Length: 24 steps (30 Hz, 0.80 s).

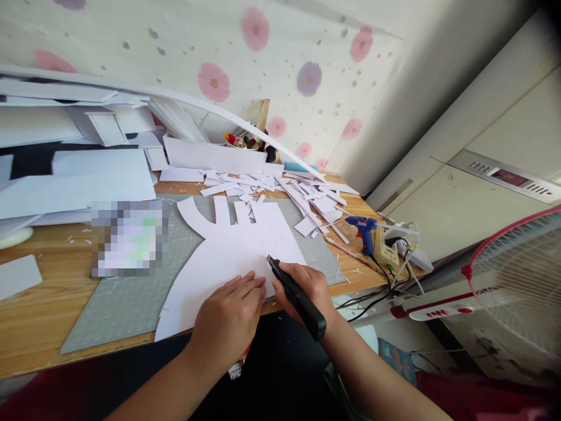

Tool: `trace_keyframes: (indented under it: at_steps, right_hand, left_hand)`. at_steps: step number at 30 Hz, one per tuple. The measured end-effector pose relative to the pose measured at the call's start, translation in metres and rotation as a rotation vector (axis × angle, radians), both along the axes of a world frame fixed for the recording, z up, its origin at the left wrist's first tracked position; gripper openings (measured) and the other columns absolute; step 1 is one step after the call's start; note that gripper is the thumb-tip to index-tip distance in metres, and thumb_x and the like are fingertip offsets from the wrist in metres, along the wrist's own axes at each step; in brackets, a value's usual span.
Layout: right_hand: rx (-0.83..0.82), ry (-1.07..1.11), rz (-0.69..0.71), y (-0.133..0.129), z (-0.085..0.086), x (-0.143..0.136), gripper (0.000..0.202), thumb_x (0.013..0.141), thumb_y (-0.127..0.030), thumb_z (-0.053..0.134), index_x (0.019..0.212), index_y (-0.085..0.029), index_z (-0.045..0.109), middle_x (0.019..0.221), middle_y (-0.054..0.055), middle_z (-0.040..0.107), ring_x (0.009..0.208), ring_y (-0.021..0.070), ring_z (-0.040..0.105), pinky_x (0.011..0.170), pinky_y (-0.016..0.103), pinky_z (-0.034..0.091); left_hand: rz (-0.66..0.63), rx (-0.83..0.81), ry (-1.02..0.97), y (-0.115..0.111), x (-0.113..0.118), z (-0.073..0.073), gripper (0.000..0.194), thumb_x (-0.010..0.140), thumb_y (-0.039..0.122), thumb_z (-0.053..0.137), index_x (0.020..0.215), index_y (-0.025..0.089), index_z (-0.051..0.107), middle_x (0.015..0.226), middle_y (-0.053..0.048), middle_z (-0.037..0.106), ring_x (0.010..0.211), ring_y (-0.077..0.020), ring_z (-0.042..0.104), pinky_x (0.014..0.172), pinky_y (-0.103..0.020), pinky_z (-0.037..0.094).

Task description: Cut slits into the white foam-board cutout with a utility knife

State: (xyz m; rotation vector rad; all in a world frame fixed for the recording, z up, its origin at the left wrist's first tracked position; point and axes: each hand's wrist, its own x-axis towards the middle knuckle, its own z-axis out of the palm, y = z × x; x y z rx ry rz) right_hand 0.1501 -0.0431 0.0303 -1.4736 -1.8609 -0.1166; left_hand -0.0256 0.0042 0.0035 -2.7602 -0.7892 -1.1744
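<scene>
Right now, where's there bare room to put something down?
Bare wood shows between the left card and the mat. There's bare mat between the blurred thing and the cut sheet. Crowded: the back, with scraps; the right, with the glue gun; and the sheet, under the left hand and cutter.

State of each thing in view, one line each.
White sheet: lying flat, notched
Utility knife: held, tip at sheet
Left hand: resting on sheet
Right hand: closed around knife
Cutting mat: flat, partly covered
Offcuts: scattered, overlapping
Glue gun: unheld, cord attached
Fan: on or off unclear
</scene>
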Motion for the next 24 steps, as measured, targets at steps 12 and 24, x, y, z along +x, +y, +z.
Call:
trace_keyframes:
  at_steps: [12,24]
  right_hand:
    - [0.006,-0.044,0.01,-0.025,-0.003,0.001,0.017,0.081,-0.019,0.058,0.098,-0.019,0.058,0.067,0.004,0.067,0.058,0.0176,0.064,0.056,0.026,0.048]
    - [0.089,-0.053,0.023,-0.062,-0.003,-0.004,0.023,0.082,-0.015,0.056,0.105,-0.019,0.054,0.068,0.004,0.065,0.055,0.0163,0.058,0.053,0.026,0.047]
  left_hand:
    - [-0.002,-0.011,0.059,0.001,-0.002,-0.004,0.026,0.091,0.012,0.045,0.091,0.018,0.071,0.105,-0.004,0.075,0.102,-0.0234,0.07,0.088,-0.039,0.059]
    - [0.002,0.021,0.032,0.004,0.0,-0.007,0.028,0.094,0.016,0.044,0.092,0.016,0.072,0.101,-0.004,0.076,0.097,-0.0237,0.072,0.083,-0.041,0.061]
